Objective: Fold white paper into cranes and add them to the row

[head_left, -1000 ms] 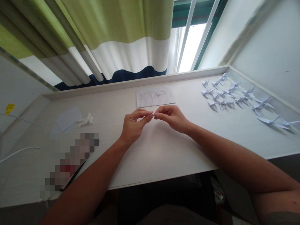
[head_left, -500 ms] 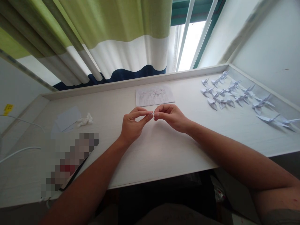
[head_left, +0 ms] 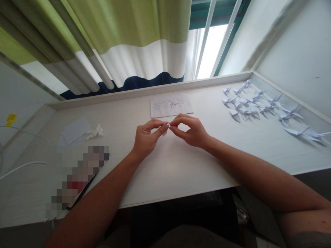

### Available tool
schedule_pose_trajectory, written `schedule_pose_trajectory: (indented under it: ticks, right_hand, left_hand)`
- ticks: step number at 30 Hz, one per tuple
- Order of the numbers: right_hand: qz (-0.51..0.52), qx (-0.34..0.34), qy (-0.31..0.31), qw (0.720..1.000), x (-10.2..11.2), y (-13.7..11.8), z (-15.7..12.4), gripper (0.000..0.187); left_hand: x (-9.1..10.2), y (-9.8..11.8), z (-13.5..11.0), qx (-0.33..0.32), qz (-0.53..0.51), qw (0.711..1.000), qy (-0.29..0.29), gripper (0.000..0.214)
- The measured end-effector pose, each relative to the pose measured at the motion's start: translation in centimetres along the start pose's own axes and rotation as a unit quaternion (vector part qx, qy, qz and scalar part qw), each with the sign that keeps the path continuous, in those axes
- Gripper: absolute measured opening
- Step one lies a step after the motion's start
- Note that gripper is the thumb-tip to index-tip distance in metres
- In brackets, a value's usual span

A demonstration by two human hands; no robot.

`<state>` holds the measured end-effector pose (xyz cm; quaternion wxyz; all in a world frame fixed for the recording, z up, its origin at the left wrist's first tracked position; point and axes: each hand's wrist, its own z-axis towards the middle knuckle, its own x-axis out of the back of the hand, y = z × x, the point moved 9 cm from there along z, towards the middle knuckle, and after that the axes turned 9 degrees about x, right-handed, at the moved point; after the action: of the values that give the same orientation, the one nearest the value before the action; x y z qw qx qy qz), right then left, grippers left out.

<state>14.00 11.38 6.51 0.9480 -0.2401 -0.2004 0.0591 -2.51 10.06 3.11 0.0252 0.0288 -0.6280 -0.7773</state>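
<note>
Just above the white desk, my left hand pinches a small folded piece of white paper between thumb and fingertips. My right hand meets it from the other side, its thumb and forefinger pinched on the paper's tip. Most of the paper is hidden by the fingers, so its full shape cannot be made out. Beyond the hands lies a printed sheet with a table on it. Several folded paper cranes stand in rows at the back right.
White paper sheets lie on the left beside a crumpled tissue. Nearer sits a pixelated flat object with a dark edge. White cables run in from the left. A raised rim borders the desk below the curtain.
My right hand's fingers have shifted their pinch, with forefinger and thumb now making a rounder loop. A bit more of the paper shows below my left fingertips.
</note>
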Motion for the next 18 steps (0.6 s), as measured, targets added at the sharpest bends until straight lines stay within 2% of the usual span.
schedule_pose_trajectory:
  ticks: [4,9,18]
  right_hand:
    - [-0.059,0.069,0.013,0.996,0.5,-1.0,0.1,0.009]
    - [-0.13,0.122,0.0,0.984,0.3,-1.8,0.1,0.008]
    - [-0.289,0.201,-0.002,0.936,-0.1,-3.6,0.2,0.011]
  left_hand:
    - [0.0,0.0,0.0,-0.002,0.002,1.0,-0.004,0.01]
    - [-0.1,-0.1,0.0,0.01,-0.001,1.0,-0.004,0.014]
    - [-0.5,-0.2,-0.2,0.032,-0.01,0.999,-0.012,0.015]
